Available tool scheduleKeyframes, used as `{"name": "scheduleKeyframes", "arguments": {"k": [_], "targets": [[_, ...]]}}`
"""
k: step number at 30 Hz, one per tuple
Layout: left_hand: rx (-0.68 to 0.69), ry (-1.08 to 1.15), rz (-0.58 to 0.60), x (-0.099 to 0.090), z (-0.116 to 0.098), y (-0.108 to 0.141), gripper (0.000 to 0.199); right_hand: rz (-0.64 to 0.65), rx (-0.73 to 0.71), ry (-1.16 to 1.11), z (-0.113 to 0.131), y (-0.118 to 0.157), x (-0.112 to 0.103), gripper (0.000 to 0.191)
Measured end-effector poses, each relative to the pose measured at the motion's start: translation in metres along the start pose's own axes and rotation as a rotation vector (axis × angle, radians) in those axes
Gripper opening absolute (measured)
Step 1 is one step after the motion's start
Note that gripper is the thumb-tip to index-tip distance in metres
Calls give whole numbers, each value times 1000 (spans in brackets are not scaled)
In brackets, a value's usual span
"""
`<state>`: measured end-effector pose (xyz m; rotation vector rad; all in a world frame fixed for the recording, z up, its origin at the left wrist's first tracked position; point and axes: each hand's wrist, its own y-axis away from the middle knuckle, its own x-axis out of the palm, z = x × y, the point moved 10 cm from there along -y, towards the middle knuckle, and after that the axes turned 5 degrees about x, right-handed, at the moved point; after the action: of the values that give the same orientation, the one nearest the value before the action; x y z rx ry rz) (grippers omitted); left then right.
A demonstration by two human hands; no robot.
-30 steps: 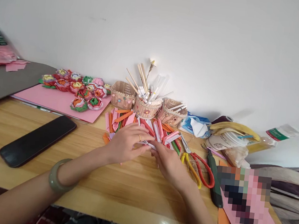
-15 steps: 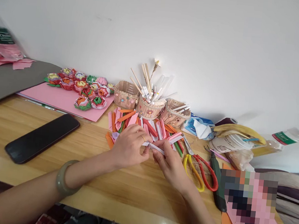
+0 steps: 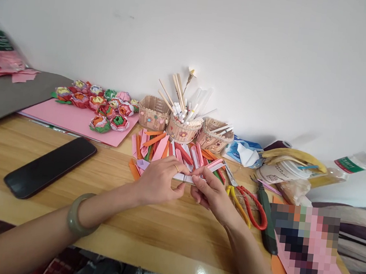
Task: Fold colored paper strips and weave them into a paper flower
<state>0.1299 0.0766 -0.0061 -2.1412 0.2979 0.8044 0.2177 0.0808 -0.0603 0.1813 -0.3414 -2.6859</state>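
A small white folded paper strip spans the gap between my two hands, near the middle of the table. My left hand, with a gold ring, pinches its left part between fingers and thumb. Thumb and fingertips of my right hand close on its right end. Just behind the hands lies a pile of folded paper strips in pink, orange, red, white and green. Scissors with red and yellow handles rest beside my right hand.
Three decorated baskets stand by the wall, the middle one full of sticks. Paper flowers sit on pink paper. A black phone lies left; green-handled pliers, a lidded cup and a tissue pack are right.
My right hand has shifted slightly, its fingers now curled with the index fingertip near my left one. The white strip lies more level between the hands. The view has moved a little.
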Motion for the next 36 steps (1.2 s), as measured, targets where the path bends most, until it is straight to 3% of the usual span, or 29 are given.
{"name": "scheduleKeyframes", "arguments": {"k": [6,13,21,25,28,31,36], "targets": [[-73,-93,-29,-2,3,2,16,22,21,-26,-4,-1,3,29],[-197,-143,44,2,11,6,19,70,9,9,-3,-2,8,28],[-180,-99,43,4,8,5,18,102,-16,30,0,1,9,28],[-233,160,112,8,15,4,18,73,-74,80,5,2,3,25],[-446,526,216,22,31,8,15,2,-156,174,13,4,-6,23],[-637,700,212,29,46,14,26,-27,-194,243,15,7,-9,20],[-801,1038,180,45,48,21,18,-7,-231,256,18,9,-4,16]]}}
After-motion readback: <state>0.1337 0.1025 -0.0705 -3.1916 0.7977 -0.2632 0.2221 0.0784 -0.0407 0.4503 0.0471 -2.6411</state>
